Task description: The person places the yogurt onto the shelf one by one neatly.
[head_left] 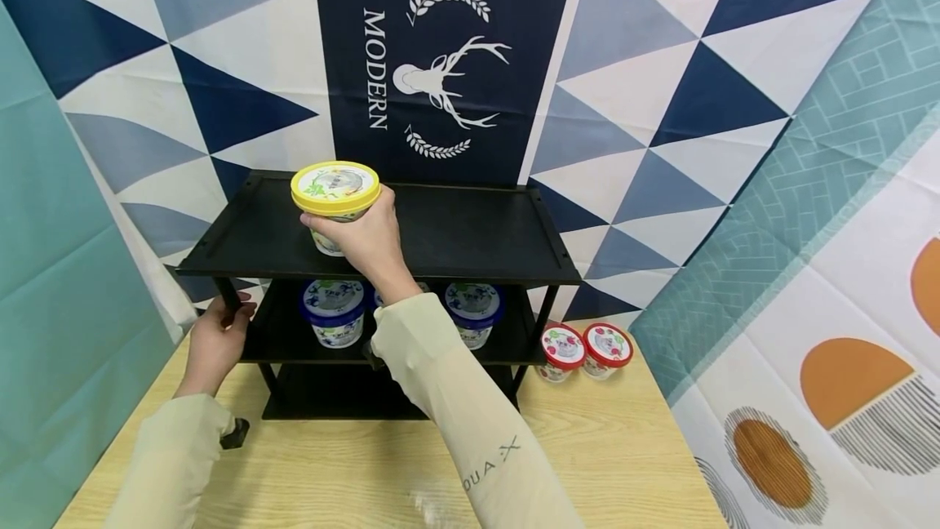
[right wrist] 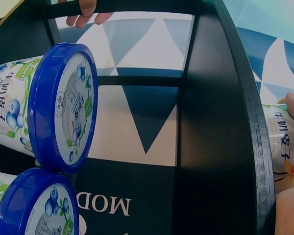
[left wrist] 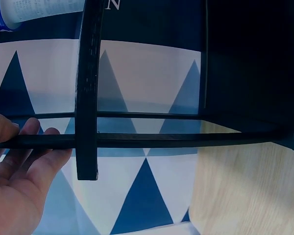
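Note:
In the head view my right hand [head_left: 370,239] grips a tub with a yellow lid [head_left: 335,188] at the left part of the black shelf's top board [head_left: 470,227]. Whether the tub's base touches the board I cannot tell. The right wrist view shows the same tub [right wrist: 282,142] at its right edge, partly cut off. My left hand [head_left: 216,341] holds the front left post [head_left: 228,294] of the shelf; in the left wrist view its thumb and fingers are around the dark post [left wrist: 34,142].
On the middle board stand blue-lidded tubs [head_left: 334,313], one partly hidden behind my right sleeve [head_left: 419,341]. Two red-lidded tubs [head_left: 607,347] stand on the wooden table [head_left: 602,447], right of the shelf. A patterned cloth [head_left: 433,64] hangs behind.

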`<state>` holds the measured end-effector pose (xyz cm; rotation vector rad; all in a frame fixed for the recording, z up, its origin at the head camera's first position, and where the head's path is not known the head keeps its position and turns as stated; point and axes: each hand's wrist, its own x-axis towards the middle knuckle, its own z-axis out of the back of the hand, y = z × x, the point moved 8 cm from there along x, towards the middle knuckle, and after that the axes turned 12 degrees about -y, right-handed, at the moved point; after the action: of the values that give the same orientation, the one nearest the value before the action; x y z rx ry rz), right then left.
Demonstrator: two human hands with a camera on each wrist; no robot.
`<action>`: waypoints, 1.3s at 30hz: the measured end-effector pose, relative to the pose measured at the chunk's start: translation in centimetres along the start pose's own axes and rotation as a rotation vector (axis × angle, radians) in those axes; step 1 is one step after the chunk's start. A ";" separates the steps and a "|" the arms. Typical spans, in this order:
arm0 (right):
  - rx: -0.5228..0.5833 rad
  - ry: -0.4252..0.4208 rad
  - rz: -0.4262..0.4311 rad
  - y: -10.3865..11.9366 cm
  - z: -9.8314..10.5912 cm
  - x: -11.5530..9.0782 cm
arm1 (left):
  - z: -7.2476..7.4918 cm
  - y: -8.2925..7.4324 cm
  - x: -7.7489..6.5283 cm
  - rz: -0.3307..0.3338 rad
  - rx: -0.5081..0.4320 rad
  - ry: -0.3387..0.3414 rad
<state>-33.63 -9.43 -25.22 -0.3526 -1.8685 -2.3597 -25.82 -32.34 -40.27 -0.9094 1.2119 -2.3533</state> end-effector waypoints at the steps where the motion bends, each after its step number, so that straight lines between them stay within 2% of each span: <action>1: -0.004 0.001 -0.004 0.0 0.0 0.0 | 0.0 0.0 0.0 0.000 0.002 0.003; 7: -0.024 0.007 -0.016 0.0 0.2 -0.2 | -0.2 0.1 -0.1 0.008 0.018 0.027; 24: -0.081 0.050 -0.007 0.1 1.0 -0.4 | -0.1 0.1 -0.1 0.014 0.037 0.020; 30: -0.120 0.039 0.019 0.2 2.3 -0.2 | -0.2 0.2 -0.1 0.005 0.035 0.010; 39: -0.117 0.014 0.036 0.0 5.1 0.3 | -0.1 0.1 -0.1 -0.022 0.035 0.003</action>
<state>-33.34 -4.44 -24.05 -0.3768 -1.7083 -2.4468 -25.78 -32.29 -40.39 -0.9121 1.1640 -2.3860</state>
